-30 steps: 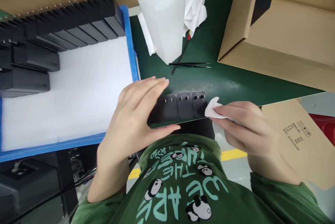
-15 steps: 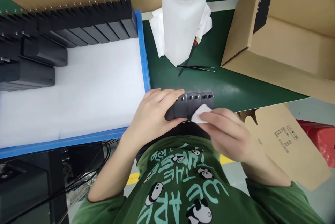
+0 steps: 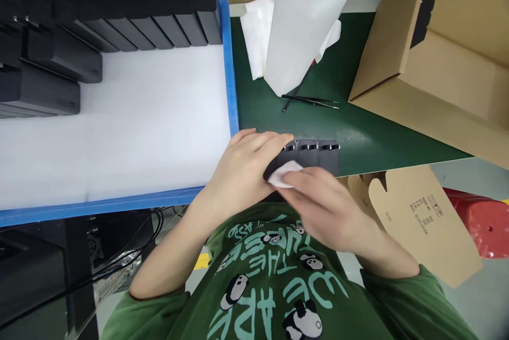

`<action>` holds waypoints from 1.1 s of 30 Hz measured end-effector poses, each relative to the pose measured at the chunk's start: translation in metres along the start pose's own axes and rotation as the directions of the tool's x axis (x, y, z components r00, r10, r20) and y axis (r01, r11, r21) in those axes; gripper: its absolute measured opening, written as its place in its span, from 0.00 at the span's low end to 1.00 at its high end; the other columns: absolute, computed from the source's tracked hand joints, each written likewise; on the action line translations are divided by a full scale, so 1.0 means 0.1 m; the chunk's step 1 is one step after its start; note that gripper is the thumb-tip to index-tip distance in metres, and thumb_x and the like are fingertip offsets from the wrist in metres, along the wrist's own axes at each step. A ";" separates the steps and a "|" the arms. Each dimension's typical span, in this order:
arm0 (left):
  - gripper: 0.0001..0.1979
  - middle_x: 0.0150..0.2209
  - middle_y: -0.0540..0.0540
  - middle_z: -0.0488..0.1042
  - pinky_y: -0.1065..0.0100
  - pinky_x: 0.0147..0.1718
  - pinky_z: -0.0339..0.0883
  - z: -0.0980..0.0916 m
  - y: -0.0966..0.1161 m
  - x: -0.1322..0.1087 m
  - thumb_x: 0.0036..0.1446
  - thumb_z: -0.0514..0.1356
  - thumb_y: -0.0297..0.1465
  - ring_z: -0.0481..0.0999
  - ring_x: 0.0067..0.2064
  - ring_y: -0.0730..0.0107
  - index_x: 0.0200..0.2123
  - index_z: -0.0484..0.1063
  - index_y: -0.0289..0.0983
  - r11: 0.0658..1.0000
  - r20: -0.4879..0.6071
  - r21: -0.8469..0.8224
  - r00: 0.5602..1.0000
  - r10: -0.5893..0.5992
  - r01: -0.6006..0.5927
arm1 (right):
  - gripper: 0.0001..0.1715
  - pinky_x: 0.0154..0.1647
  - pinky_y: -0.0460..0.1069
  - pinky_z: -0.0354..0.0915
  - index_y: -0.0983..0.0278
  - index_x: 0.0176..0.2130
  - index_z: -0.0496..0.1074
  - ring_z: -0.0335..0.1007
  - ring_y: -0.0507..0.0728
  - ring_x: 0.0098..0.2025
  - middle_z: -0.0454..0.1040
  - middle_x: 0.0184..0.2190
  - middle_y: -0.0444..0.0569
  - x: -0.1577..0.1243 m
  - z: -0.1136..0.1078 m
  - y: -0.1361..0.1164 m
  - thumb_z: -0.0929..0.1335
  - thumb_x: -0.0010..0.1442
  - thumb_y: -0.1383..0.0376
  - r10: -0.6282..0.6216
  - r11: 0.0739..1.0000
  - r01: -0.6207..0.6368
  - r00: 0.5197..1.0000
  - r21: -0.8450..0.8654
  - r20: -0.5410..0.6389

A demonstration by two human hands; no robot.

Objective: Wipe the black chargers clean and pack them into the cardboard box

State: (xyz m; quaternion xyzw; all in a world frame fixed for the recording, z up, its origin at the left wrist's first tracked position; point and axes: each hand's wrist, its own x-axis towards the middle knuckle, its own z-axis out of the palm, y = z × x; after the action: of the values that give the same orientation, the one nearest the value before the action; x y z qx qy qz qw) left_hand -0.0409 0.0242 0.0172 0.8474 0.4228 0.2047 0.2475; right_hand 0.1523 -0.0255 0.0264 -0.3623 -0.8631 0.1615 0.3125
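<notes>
Several black power adapters [image 3: 308, 155] with metal plug pins stand side by side in a row at the front edge of the green table. My left hand [image 3: 246, 162] is closed around the left end of this row. A folded white cloth [image 3: 284, 174] is pinched in the fingers of my right hand [image 3: 322, 202], which presses it against the near side of the adapters, close to my left fingers. The leftmost adapters are partly hidden by my left hand and the cloth.
A blue-edged tray [image 3: 233, 85] at the left holds more black adapters [image 3: 159, 16]. Beyond my hands stand a white bottle [image 3: 304, 22] with a metal top, white tissues [image 3: 254, 37] and black tweezers [image 3: 314, 101]. At the right is an open cardboard box [image 3: 382, 48]; a red stool [image 3: 477, 223] stands below.
My right hand has slid the cloth leftward along the adapters to near my left fingers. My left hand keeps its hold; the whole view has shifted slightly.
</notes>
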 end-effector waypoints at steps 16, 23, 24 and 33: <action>0.33 0.60 0.38 0.71 0.53 0.65 0.54 -0.03 -0.02 -0.08 0.61 0.62 0.33 0.71 0.60 0.57 0.65 0.55 0.32 0.998 -0.007 -0.022 0.998 0.057 -0.057 | 0.20 0.43 0.54 0.72 0.67 0.51 0.72 0.70 0.57 0.43 0.74 0.46 0.54 -0.03 -0.09 0.02 0.65 0.62 0.80 0.015 0.995 -0.015 1.000 -0.098 -0.003; 0.38 0.58 0.42 0.74 0.49 0.68 0.48 -0.18 -0.16 -0.25 0.56 0.69 0.40 0.65 0.64 0.51 0.65 0.58 0.38 1.000 -0.011 -0.010 1.000 -0.018 0.018 | 0.23 0.41 0.55 0.71 0.69 0.49 0.73 0.70 0.58 0.41 0.74 0.45 0.55 -0.20 -0.17 0.05 0.66 0.56 0.85 0.083 0.970 -0.086 0.996 -0.225 -0.019; 0.37 0.57 0.43 0.75 0.49 0.67 0.49 -0.17 -0.17 -0.26 0.55 0.69 0.40 0.66 0.64 0.52 0.63 0.60 0.39 1.000 -0.010 -0.025 1.000 -0.017 0.016 | 0.23 0.42 0.55 0.71 0.70 0.49 0.72 0.69 0.59 0.42 0.74 0.45 0.56 -0.18 -0.10 0.04 0.66 0.57 0.85 0.070 0.975 -0.071 0.997 -0.209 -0.012; 0.26 0.56 0.44 0.76 0.48 0.67 0.49 -0.11 -0.18 -0.24 0.58 0.65 0.32 0.68 0.63 0.55 0.58 0.66 0.37 0.996 -0.034 -0.067 0.998 -0.060 0.058 | 0.14 0.47 0.51 0.71 0.72 0.48 0.72 0.67 0.56 0.42 0.74 0.44 0.55 0.19 0.08 -0.09 0.63 0.64 0.79 -0.050 0.998 0.055 0.993 -0.044 0.102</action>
State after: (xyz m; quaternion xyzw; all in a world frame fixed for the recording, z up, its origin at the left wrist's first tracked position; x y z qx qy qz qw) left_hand -0.0716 0.0167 0.0120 0.8222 0.4451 0.2265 0.2733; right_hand 0.1322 -0.0179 0.0327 -0.3380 -0.8906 0.1512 0.2641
